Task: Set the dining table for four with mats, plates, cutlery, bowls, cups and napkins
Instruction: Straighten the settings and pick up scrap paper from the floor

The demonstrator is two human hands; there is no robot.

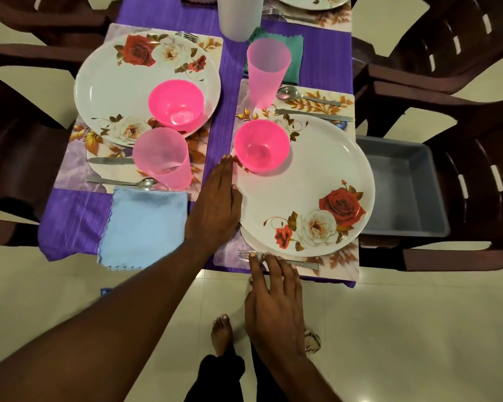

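On near floral mat: rose-patterned plate, flat left hand beside; right hand fingers straight on fork, pink bowl aboard.

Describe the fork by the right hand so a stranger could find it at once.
Start at the purple tablecloth and find the floral plate on its near right mat. The fork lies between that plate and the table's near edge, under the right hand fingers. It is the only cutlery there; spoon and knife lie beyond.
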